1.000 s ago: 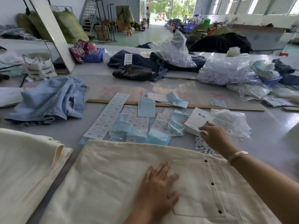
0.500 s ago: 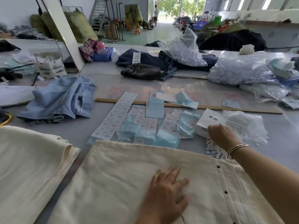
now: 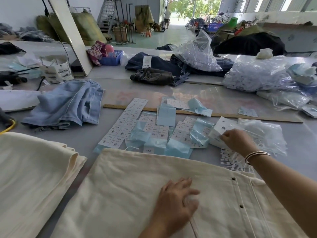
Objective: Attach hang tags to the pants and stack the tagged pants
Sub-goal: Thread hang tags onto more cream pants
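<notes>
**Left hand flat on cream pants, right hand at the tag stack**

The left hand [image 3: 176,201] lies palm-down with fingers spread and relaxed on the cream pants [image 3: 120,191], which are spread across the near edge of the grey worktop [image 3: 295,140]. The right hand [image 3: 237,140] reaches forward, its curled fingers pinching the white hang tags [image 3: 223,127] in a small stack beside a clear plastic bag [image 3: 262,133]; dark handwritten characters on the top tag cannot be read. A bracelet [image 3: 256,154] circles the right wrist. Sheets of printed labels [image 3: 120,129] lie beyond the pants, several marked "1103#". A folded cream stack [image 3: 32,177] sits at the left.
</notes>
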{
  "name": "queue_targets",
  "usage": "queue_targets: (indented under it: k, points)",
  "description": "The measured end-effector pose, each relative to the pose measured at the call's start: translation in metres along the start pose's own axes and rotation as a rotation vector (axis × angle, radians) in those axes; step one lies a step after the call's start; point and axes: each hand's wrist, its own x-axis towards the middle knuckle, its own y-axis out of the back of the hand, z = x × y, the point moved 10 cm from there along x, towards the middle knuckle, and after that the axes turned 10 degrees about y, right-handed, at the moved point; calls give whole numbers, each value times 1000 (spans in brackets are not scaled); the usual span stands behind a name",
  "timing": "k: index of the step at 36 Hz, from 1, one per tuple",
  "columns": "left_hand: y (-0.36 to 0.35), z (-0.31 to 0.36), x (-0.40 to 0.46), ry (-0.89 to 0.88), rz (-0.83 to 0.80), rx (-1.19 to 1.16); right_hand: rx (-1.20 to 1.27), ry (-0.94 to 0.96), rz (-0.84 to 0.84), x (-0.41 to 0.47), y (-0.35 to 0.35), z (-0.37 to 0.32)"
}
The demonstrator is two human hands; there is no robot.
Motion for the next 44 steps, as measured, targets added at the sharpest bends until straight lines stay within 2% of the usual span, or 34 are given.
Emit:
queue_targets:
  k: [2,4,6,8,10,12,14,16,18,20,22,25,29,33,39,42,44]
  points:
    - [11,-13,7,212,-58,-467,61,61,184,-10,28,-15]
    - [22,-25,14,422,-80,-897,61,223,358,-29,57,-52]
    - [27,-33,27,546,-116,-1099,55,479,439,-57,70,-104]
    - [31,-35,36,632,-175,-1168,-15,744,452,-95,67,-154]
    - [35,-40,44,695,-184,-1145,-90,1023,353,-135,48,-195]
    - [43,-52,54,712,-96,-1018,-106,1242,166,-165,23,-215]
    - [62,-64,65,643,63,-749,47,1322,1,-170,11,-218]
    - [79,-63,76,516,172,-498,333,1149,-16,-141,16,-205]
    - [85,-56,85,404,183,-198,508,812,89,-93,20,-177]
    - [81,-51,89,320,175,64,445,512,115,-50,7,-148]
    - [76,-50,88,254,206,194,302,363,27,-20,-18,-130]
    - [73,-45,82,129,324,281,80,367,-130,3,-55,-122]
    - [71,-27,74,-67,432,330,-47,357,-175,13,-75,-120]
    - [65,-25,76,-119,377,336,-157,327,-174,12,-86,-116]
    - [49,-31,86,-93,228,363,-283,465,-51,5,-77,-133]
    - [44,-37,89,-50,193,404,-238,420,-32,5,-72,-132]
    - [44,-38,91,-28,207,410,-126,341,7,8,-66,-126]
